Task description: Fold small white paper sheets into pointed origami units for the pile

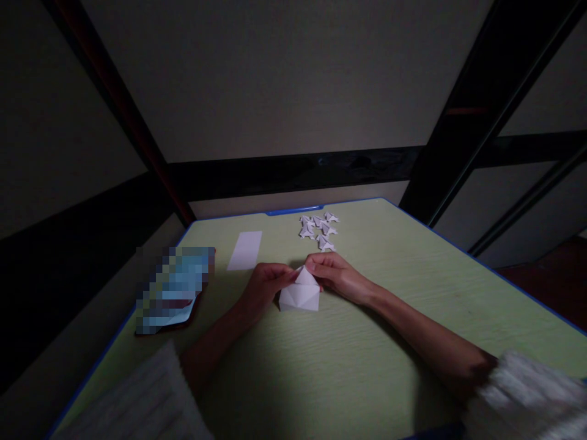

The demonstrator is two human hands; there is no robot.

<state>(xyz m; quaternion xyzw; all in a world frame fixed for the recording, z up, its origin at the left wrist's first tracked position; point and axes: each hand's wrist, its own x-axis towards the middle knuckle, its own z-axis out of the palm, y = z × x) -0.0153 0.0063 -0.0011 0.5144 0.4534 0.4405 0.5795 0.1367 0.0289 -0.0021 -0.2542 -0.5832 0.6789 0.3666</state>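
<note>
Between my two hands is a piece of white folded paper (300,296), with a pointed triangular flap at its top and creases across its lower part. My left hand (269,282) pinches its left side near the flap, thumb in front. On the other side, my right hand (337,275) grips the upper right edge by the flap's tip, fingers closed. The fingers behind the paper are partly hidden. Just beyond my hands lie several small folded paper figures (325,242) in a loose cluster. A flat white paper strip (245,250) lies to the left of them.
The light green table (367,366) has a blue rim, with a blue handle-like piece (295,211) at its far edge. At the left lies a phone or tablet (178,293), its screen blurred out. A panelled wall (293,79) rises behind the table.
</note>
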